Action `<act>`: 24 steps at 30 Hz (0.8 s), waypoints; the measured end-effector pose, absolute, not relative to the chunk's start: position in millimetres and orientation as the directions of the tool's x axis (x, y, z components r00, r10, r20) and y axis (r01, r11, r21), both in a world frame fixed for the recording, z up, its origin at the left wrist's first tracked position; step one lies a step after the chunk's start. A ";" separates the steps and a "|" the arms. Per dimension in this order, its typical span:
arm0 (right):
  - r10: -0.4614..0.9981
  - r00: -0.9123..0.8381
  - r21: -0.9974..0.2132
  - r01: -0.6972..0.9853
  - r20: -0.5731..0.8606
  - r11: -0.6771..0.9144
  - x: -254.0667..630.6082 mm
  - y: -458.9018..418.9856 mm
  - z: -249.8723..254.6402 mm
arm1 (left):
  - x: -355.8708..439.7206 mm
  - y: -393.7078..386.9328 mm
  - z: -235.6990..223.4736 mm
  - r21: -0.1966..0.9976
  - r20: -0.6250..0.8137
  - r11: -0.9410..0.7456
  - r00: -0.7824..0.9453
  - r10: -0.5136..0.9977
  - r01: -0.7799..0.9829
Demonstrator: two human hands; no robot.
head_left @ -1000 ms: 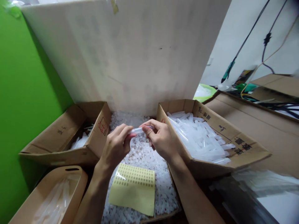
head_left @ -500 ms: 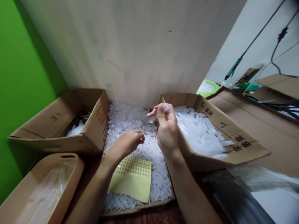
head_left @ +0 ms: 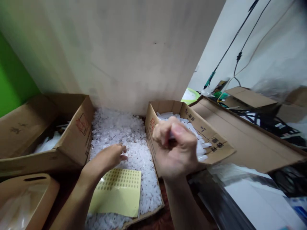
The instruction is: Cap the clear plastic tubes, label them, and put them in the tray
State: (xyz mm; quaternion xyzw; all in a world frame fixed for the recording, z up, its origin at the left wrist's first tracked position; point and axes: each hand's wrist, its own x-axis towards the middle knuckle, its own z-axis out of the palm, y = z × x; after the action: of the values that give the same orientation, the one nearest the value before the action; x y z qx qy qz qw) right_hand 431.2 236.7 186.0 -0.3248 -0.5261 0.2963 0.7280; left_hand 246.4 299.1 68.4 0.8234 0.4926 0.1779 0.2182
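Note:
My left hand [head_left: 111, 157] hovers low over a shallow carton of small white translucent plastic pieces [head_left: 141, 153]. Its fingers are curled, with a gap to the thumb, and nothing shows between them. Below its wrist, a yellow sheet with rows of small dark stickers [head_left: 117, 195] lies on the pieces. My right hand [head_left: 176, 145] is raised, closed in a fist and slightly blurred; what it may hold is hidden. Behind that fist, a cardboard box [head_left: 218, 145] holds long white translucent plastic tubes [head_left: 201, 148].
On the left stand another cardboard box [head_left: 72, 137] with white pieces inside and a tan plastic basket [head_left: 51, 191] with clear tubes. A pale board [head_left: 120, 54] rises behind. At right are a large carton flap [head_left: 240, 137], plastic bags [head_left: 254, 198] and hanging cables [head_left: 235, 41].
The view has turned right. My right hand has come closer and closed into a fist; a small clear piece showed at its fingertips before. My left hand's thumb and fingers have parted a little.

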 end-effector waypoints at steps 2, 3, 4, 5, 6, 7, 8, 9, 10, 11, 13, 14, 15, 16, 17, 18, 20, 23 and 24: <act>0.736 0.331 -0.770 -0.043 0.590 0.637 438.9 231.0 196.5 | 243.6 298.8 69.2 0.485 -0.009 -0.433 0.500 0.866 0.759; 0.726 0.343 -0.762 -0.042 0.596 0.646 443.4 230.0 201.2 | 243.4 297.1 71.3 0.463 -0.051 -0.431 0.508 0.860 0.775; 0.723 0.342 -0.755 -0.057 0.600 0.653 447.8 230.1 205.2 | 244.4 294.3 74.3 0.450 -0.087 -0.423 0.510 0.856 0.786; 0.730 0.328 -0.751 -0.085 0.599 0.655 451.8 231.1 208.3 | 247.1 290.7 78.1 0.446 -0.120 -0.410 0.507 0.853 0.795; 0.745 0.313 -0.755 -0.117 0.589 0.646 455.0 232.6 210.5 | 251.5 286.6 82.2 0.440 -0.161 -0.399 0.507 0.847 0.805; 0.762 0.302 -0.762 -0.146 0.572 0.630 457.3 234.3 211.7 | 257.6 282.4 86.1 0.429 -0.212 -0.388 0.508 0.835 0.816; 0.775 0.301 -0.769 -0.168 0.555 0.617 458.5 235.8 212.1 | 264.7 278.5 89.4 0.390 -0.292 -0.379 0.503 0.813 0.839; 0.784 0.307 -0.776 -0.180 0.540 0.605 458.9 236.9 211.7 | 272.2 275.1 91.7 0.349 -0.359 -0.375 0.492 0.793 0.859; 0.790 0.311 -0.782 -0.186 0.528 0.595 458.5 237.6 210.7 | 279.2 272.6 93.0 0.330 -0.395 -0.372 0.485 0.780 0.868; 0.796 0.307 -0.786 -0.191 0.522 0.589 457.8 237.9 209.1 | 284.9 271.0 93.4 0.316 -0.415 -0.371 0.479 0.774 0.873; 0.807 0.269 -0.791 -0.197 0.525 0.580 456.4 238.5 204.9 | 290.0 270.9 93.3 0.333 -0.392 -0.375 0.489 0.780 0.865; 0.814 0.240 -0.796 -0.191 0.530 0.574 456.0 239.0 202.5 | 288.7 272.1 93.8 0.353 -0.367 -0.381 0.501 0.784 0.855; 0.820 0.209 -0.805 -0.174 0.533 0.567 456.0 239.8 200.1 | 285.1 273.9 95.4 0.383 -0.333 -0.389 0.518 0.788 0.838; 0.825 0.179 -0.815 -0.145 0.535 0.561 456.3 240.9 198.1 | 279.3 276.1 98.2 0.420 -0.292 -0.399 0.538 0.791 0.815; 0.832 0.148 -0.829 -0.100 0.534 0.550 456.8 242.3 196.3 | 271.9 278.5 102.3 0.461 -0.245 -0.409 0.556 0.794 0.788; 0.844 0.115 -0.846 -0.040 0.524 0.531 457.2 243.9 194.8 | 263.4 281.0 107.5 0.502 -0.193 -0.417 0.568 0.800 0.758; 0.877 0.054 -0.876 0.104 0.478 0.471 457.3 247.9 192.1 | 245.7 286.0 119.8 0.563 -0.087 -0.424 0.561 0.823 0.710; 0.936 0.013 -0.903 0.269 0.351 0.335 453.5 256.5 184.9 | 224.3 293.1 135.8 0.695 0.195 -0.380 0.348 0.917 0.610; 0.951 0.035 -0.915 0.287 0.308 0.285 451.1 260.0 181.0 | 219.7 294.8 139.4 0.762 0.318 -0.366 0.184 0.930 0.534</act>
State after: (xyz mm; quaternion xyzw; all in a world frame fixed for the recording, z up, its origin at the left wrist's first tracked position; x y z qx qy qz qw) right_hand 451.1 260.0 181.0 -0.5031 -0.6151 0.3229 0.5141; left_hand 219.7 294.8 139.4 0.7271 0.5032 0.3931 0.2521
